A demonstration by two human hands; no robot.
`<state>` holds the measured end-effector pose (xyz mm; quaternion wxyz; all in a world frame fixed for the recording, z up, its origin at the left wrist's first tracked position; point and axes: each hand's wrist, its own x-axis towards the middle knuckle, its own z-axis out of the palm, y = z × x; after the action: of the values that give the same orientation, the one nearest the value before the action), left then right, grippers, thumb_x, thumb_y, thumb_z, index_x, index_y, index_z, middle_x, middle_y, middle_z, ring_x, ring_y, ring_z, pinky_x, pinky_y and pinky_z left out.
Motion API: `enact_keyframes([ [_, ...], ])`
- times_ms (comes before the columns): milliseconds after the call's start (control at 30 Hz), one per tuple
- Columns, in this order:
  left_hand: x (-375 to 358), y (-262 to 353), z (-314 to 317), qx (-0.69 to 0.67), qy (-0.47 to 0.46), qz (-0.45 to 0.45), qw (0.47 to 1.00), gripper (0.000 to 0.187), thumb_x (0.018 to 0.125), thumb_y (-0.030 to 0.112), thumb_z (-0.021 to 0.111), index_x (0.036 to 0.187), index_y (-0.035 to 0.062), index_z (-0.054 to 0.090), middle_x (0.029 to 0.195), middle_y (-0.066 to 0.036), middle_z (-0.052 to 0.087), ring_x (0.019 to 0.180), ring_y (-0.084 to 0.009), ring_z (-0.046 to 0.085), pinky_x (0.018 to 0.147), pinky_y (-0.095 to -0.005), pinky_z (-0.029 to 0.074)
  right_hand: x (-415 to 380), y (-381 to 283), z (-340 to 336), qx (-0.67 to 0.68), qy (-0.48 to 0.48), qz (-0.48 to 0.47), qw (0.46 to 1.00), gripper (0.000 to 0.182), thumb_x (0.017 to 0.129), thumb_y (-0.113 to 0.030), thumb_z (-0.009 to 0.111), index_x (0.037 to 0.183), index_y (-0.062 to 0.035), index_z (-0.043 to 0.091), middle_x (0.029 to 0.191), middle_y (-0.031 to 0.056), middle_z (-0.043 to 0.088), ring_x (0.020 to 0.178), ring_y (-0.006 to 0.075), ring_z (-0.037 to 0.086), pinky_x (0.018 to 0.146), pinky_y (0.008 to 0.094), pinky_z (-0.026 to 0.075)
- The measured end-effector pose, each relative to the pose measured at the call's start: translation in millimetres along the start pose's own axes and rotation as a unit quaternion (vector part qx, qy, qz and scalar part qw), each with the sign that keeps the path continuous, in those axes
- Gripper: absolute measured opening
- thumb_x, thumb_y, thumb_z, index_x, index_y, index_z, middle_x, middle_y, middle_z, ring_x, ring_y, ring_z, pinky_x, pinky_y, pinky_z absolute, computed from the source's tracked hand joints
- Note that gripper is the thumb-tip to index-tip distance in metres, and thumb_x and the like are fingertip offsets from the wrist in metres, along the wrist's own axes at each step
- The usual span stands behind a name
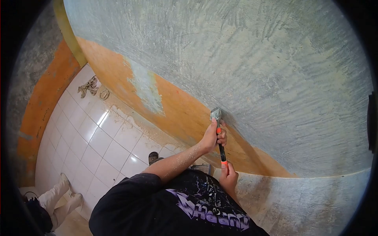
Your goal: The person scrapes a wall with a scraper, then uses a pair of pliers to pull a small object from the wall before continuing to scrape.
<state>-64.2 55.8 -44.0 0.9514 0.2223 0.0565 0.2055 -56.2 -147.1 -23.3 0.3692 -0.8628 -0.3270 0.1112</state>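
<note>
A long scraper with a black and orange handle slants up from my body to the wall. Its grey head rests at the wall, near the border of the grey scraped surface and the orange paint. Around the upper part of the handle, just below the head, my left hand is closed. My right hand grips the orange lower end of the handle. Pale dust covers my left forearm.
White floor tiles with debris along the wall's foot lie at the left. A cloth and a tape roll are on them. Another person's legs show at lower left. A grated item sits near my body.
</note>
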Motion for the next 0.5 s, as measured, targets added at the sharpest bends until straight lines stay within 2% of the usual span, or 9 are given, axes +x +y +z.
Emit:
enact_keyframes([
  [33, 0, 0, -1, 0.001, -0.002, -0.002, 1.0, 0.055, 0.099, 0.067, 0.015, 0.108, 0.0183, 0.04, 0.058, 0.005, 0.025, 0.048, -0.0103, 0.028, 0.056, -0.0326, 0.035, -1, -1, 2, 0.007, 0.004, -0.001, 1.0, 0.025, 0.099, -0.025, 0.057, 0.1, -0.0012, 0.063, 0.058, 0.0067, 0.045, 0.052, 0.0132, 0.042, 0.05, 0.0317, 0.035],
  [133, -1, 4, 0, 0.007, 0.0, -0.006, 1.0, 0.055, 0.1, 0.066, 0.014, 0.108, 0.018, 0.039, 0.057, 0.005, 0.024, 0.047, -0.0103, 0.028, 0.056, -0.0325, 0.035, -2, -6, 2, -0.007, -0.006, 0.03, 1.0, 0.024, 0.097, -0.027, 0.059, 0.105, -0.0053, 0.066, 0.063, 0.0152, 0.058, 0.053, 0.0276, 0.059, 0.054, 0.0371, 0.045],
  [300, -3, 12, 1, 0.006, 0.017, -0.015, 1.0, 0.055, 0.099, 0.066, 0.015, 0.108, 0.018, 0.04, 0.056, 0.005, 0.024, 0.046, -0.0104, 0.027, 0.054, -0.033, 0.035, -2, -13, 7, -0.009, -0.005, 0.032, 0.999, 0.025, 0.097, -0.027, 0.059, 0.105, -0.0041, 0.066, 0.064, 0.0152, 0.059, 0.054, 0.0266, 0.059, 0.054, 0.0362, 0.045],
  [400, -2, 20, -2, 0.011, 0.039, 0.003, 0.999, 0.056, 0.099, 0.067, 0.016, 0.108, 0.018, 0.041, 0.055, 0.005, 0.023, 0.046, -0.0102, 0.026, 0.053, -0.032, 0.034, 5, -24, 11, 0.0, 0.003, 0.011, 1.0, 0.026, 0.097, -0.027, 0.06, 0.104, -0.0036, 0.067, 0.066, 0.016, 0.06, 0.055, 0.0273, 0.061, 0.054, 0.0366, 0.045],
  [500, 0, 57, -10, -0.022, 0.089, 0.045, 0.995, 0.058, 0.098, 0.069, 0.017, 0.106, 0.0174, 0.042, 0.055, 0.006, 0.023, 0.046, -0.0101, 0.025, 0.053, -0.0306, 0.033, 28, -48, 25, -0.005, -0.005, -0.015, 1.0, 0.027, 0.096, -0.028, 0.061, 0.104, -0.0035, 0.067, 0.068, 0.0166, 0.061, 0.057, 0.0277, 0.062, 0.054, 0.037, 0.046],
])
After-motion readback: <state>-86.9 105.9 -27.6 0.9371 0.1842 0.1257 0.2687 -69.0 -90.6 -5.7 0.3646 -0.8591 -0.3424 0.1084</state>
